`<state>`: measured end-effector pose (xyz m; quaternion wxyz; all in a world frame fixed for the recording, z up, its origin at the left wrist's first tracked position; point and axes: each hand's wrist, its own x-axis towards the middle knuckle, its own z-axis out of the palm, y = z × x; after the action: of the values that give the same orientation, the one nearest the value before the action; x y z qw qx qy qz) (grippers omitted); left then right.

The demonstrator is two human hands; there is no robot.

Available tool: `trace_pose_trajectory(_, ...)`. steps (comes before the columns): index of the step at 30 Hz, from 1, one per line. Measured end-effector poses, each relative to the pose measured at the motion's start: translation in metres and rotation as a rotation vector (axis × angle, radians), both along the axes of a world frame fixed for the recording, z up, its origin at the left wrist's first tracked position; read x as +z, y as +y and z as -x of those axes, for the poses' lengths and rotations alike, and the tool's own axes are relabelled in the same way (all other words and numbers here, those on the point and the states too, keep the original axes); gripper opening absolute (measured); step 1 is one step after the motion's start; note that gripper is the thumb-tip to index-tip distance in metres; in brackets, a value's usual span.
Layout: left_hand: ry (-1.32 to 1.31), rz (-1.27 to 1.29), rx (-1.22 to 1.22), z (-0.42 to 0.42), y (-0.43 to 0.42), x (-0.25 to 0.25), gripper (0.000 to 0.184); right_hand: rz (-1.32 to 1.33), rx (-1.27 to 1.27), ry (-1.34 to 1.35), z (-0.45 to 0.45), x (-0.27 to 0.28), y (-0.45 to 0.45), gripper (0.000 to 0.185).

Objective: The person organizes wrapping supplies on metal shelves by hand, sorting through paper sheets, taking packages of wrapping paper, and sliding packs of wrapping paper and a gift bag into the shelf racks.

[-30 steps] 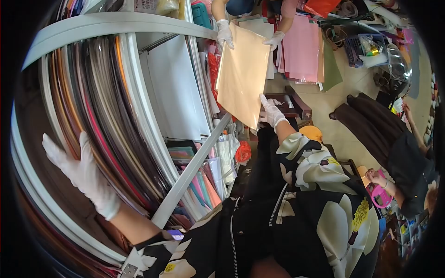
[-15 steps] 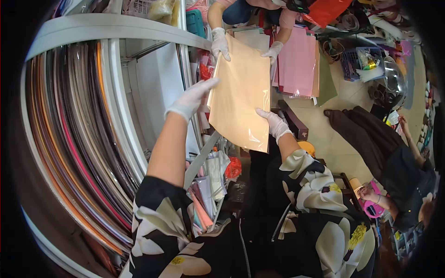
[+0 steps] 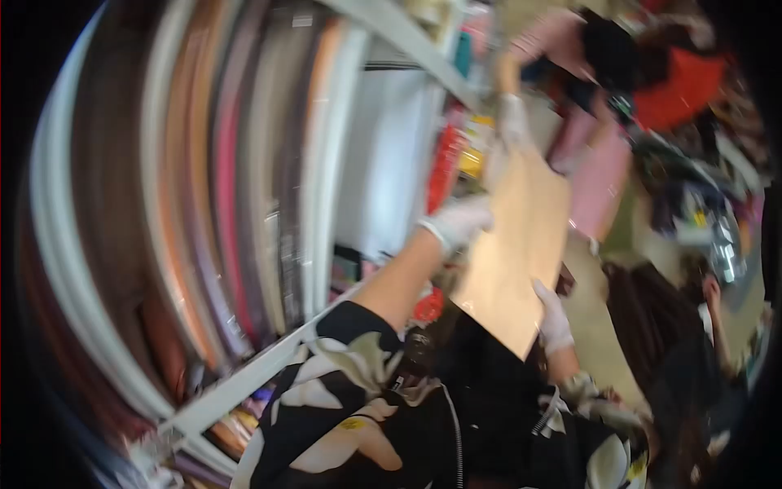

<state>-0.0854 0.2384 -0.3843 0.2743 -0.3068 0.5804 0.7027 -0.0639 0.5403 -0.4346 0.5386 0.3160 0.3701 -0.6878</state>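
Observation:
A tan sheet in a clear, shiny wrap [image 3: 517, 244] hangs between my two gloved hands, tilted with its lowest corner toward me. White-gloved, my left hand [image 3: 458, 223] grips its left edge. My right hand [image 3: 554, 318], also in a white glove, holds the lower right edge. At the sheet's top left is a co-worker's gloved hand [image 3: 513, 122], blurred by motion; whether it still touches the sheet is unclear. The co-worker's other hand is too blurred to make out.
Rolled or stacked sheets in many colours [image 3: 228, 187] fill the rack at left, with a pale rail [image 3: 252, 371] across its lower side. Pink sheets [image 3: 599, 179] lie beyond the tan one. Another person's dark trousers [image 3: 652, 318] are at right.
My left hand came from the rack to the sheet's left edge and now grips it. The sheet has come lower and nearer to me. The whole view has swung and blurred.

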Motion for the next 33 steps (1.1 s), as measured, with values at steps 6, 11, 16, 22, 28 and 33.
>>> trace_pose_trajectory(6,0.069,0.432,-0.311,-0.015,0.039,0.085,0.049,0.131,0.203,-0.095,-0.039,0.009,0.025,0.051)
trace_pose_trajectory(11,-0.063,0.573,-0.422,-0.04,0.042,0.181,0.06,0.334,-0.075,-0.257,-0.057,-0.012,0.001,0.046)
trace_pose_trajectory(16,0.127,0.569,-0.298,-0.089,0.04,0.279,0.07,0.481,-0.222,-0.079,-0.03,0.0,-0.061,0.053)
trace_pose_trajectory(22,0.213,0.671,-0.242,-0.166,0.043,0.365,0.074,0.592,-0.195,0.111,0.062,0.074,-0.122,0.056)
trace_pose_trajectory(28,0.293,0.693,0.096,-0.242,0.049,0.371,0.076,0.658,-0.049,0.487,0.115,0.134,-0.161,0.053)
trace_pose_trajectory(33,0.312,0.628,0.411,-0.276,0.051,0.346,0.08,0.583,0.074,0.718,0.115,0.203,-0.204,0.053)
